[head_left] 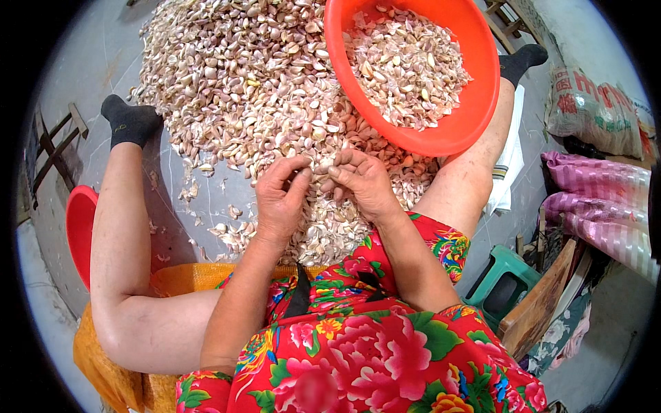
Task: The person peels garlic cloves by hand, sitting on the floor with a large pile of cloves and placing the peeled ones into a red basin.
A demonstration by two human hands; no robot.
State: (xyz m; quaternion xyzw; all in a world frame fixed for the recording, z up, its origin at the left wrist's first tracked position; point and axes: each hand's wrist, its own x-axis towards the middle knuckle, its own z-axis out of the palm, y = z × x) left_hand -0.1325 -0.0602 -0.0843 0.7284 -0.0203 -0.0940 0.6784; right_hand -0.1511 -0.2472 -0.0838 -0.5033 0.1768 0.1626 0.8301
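Observation:
A large heap of loose garlic cloves (234, 76) lies on the floor between my outstretched legs. Over its near part, my left hand (281, 199) and my right hand (366, 184) meet with their fingertips close together. Both have thumb and fingers drawn into a pinch. A pale garlic clove (321, 166) shows between them, partly covered by the fingers. Beyond my right hand, a red-orange plastic basin (447, 141) sits tilted at the heap's right side. Inside it are many cloves and papery skins (406, 72).
A red basin (81, 230) stands beyond my left leg, near a wooden frame (55, 148). On the right are a green plastic stool (502, 279), a wooden board (537, 299), pink striped bags (599, 199) and a filled woven sack (592, 110). Orange mesh cloth (186, 279) lies beneath me.

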